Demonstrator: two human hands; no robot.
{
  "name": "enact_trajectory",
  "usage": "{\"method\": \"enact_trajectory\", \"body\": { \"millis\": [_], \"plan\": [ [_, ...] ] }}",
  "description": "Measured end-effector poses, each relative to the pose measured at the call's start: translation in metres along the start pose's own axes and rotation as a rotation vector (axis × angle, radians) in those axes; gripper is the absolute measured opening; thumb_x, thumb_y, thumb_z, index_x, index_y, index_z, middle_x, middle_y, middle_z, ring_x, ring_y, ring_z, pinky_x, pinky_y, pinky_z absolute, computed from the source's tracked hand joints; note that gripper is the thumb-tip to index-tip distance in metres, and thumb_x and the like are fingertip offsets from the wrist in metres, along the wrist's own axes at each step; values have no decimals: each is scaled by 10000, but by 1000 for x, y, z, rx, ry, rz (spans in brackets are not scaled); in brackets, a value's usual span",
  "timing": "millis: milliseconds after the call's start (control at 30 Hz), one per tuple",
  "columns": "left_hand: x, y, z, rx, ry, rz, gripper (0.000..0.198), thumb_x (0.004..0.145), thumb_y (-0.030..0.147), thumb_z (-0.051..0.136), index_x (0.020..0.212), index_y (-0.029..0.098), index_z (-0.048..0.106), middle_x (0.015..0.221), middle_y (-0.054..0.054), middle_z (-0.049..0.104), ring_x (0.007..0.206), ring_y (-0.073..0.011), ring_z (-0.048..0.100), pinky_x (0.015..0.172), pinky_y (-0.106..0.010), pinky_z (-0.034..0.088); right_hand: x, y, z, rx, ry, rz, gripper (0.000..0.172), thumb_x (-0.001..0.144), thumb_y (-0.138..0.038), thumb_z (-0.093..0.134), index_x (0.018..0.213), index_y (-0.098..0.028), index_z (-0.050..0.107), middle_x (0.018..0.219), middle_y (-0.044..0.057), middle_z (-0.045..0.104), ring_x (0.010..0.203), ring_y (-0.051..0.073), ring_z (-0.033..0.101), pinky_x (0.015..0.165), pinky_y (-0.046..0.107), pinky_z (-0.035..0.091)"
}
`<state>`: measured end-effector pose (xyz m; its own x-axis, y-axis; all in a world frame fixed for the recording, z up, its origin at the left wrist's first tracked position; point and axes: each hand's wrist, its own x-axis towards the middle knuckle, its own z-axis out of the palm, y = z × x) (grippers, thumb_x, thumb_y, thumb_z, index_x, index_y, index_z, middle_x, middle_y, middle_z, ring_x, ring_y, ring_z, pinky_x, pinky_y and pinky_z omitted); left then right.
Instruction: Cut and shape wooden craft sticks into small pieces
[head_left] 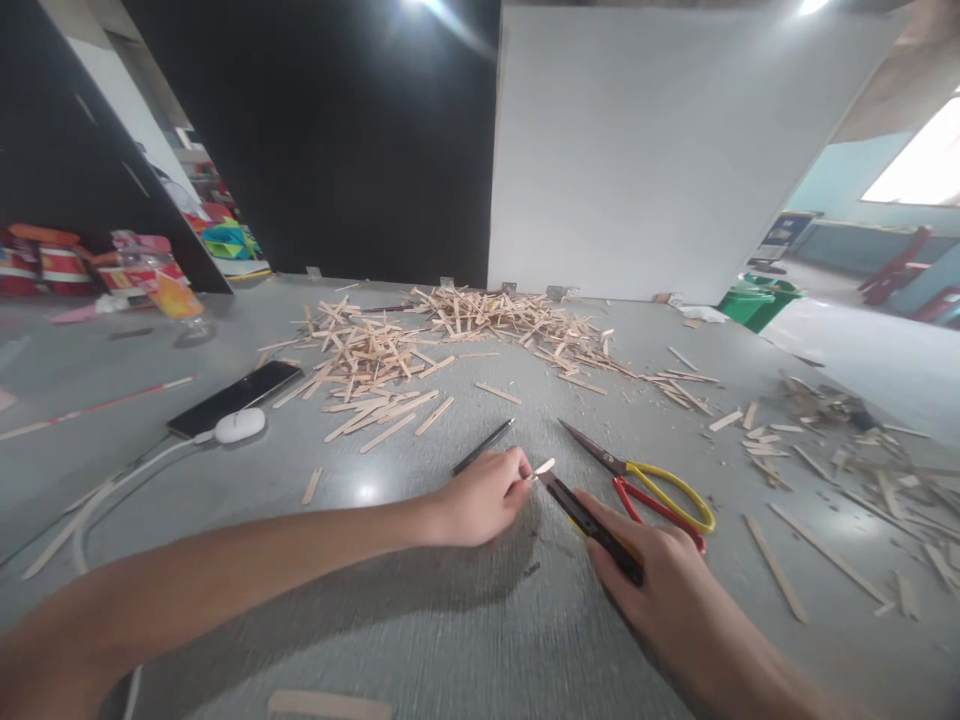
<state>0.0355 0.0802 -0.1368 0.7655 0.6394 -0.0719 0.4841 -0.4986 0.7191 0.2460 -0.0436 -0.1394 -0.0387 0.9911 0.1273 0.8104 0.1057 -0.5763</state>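
Little room btwn scissors [618, 466] & R hand [664, 580] gripping cutter [588, 523].

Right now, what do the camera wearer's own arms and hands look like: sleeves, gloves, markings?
The bare, ungloved left hand and bare, ungloved right hand show no rings, though some fingers are hidden. The long bare left forearm and partly cropped bare right forearm show no sleeve, watch, strap or clear marking.

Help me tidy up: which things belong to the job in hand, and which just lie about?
Job: small wood piece (left hand); cutter (right hand); probably sticks, scissors.
Seemingly lying about: phone, white cabled device, bottle; pen-like tool unclear.
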Motion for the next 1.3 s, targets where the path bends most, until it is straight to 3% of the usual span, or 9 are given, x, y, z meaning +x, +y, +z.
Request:
{"method": "enact_trajectory", "body": {
  "millis": [100, 167, 333, 433, 567, 667, 933, 1300],
  "plan": [
    [2, -1, -3, 64, -13, -1, 406, 1108, 381, 419, 803, 173, 587, 520, 79, 517, 406, -104, 519, 483, -237, 436, 0, 0, -1, -47, -4, 13, 501, 986, -320, 483, 1415, -143, 673, 635, 31, 709, 584, 178, 638, 698, 288, 559],
    [3, 0, -3, 134, 17, 14, 413, 1086, 396, 512, 758, 161, 597, 570, 72, 536, 465, -94, 526, 529, -237, 478, 0, -1, -1, -52, -4, 28, 497, 984, -325, 492, 1417, -162, 673, 692, 48, 742, 608, 189, 656, 706, 304, 562],
    [2, 0, 5, 299, 92, 57, 301, 1053, 357, 596, 840, 147, 635, 709, 39, 601, 597, -108, 580, 626, -267, 534, 1, -4, -1, 34, -6, 60, 499, 975, -302, 490, 1408, -138, 676, 906, 110, 803, 758, 215, 724, 747, 306, 576],
    [0, -1, 10, 354, 101, 79, 271, 1051, 338, 599, 861, 147, 632, 702, 45, 585, 579, -103, 561, 608, -259, 523, 1, -6, -1, 57, -12, 68, 494, 973, -298, 494, 1395, -127, 685, 880, 94, 798, 742, 199, 722, 751, 289, 578],
    [0, -5, 13, 384, 91, 113, 260, 1044, 347, 610, 879, 148, 632, 680, 57, 564, 540, -93, 528, 570, -243, 502, -1, -10, -1, 132, -110, 214, 567, 989, -343, 470, 1485, -99, 595, 616, 13, 693, 398, 151, 595, 439, 247, 500],
    [0, -7, 13, 392, 92, 128, 257, 1044, 351, 609, 888, 149, 636, 695, 51, 576, 555, -95, 539, 581, -247, 510, -3, -13, -2, 212, -152, 296, 594, 1001, -361, 464, 1538, -116, 531, 565, -22, 644, 301, 132, 533, 313, 216, 402],
    [0, -4, 12, 398, 91, 115, 246, 1043, 352, 613, 915, 144, 648, 760, 28, 621, 612, -108, 587, 620, -264, 538, -1, -13, -4, 333, -212, 341, 570, 1007, -347, 486, 1544, -160, 528, 411, -94, 481, 287, 143, 527, 274, 186, 379],
    [0, 8, 7, 394, 94, 69, 286, 1067, 349, 568, 875, 147, 632, 684, 52, 567, 548, -97, 534, 584, -250, 505, 6, -2, -5, 427, -204, 404, 556, 971, -326, 541, 1494, -146, 590, 471, -79, 552, 322, 125, 557, 283, 180, 394]
  ]
}}
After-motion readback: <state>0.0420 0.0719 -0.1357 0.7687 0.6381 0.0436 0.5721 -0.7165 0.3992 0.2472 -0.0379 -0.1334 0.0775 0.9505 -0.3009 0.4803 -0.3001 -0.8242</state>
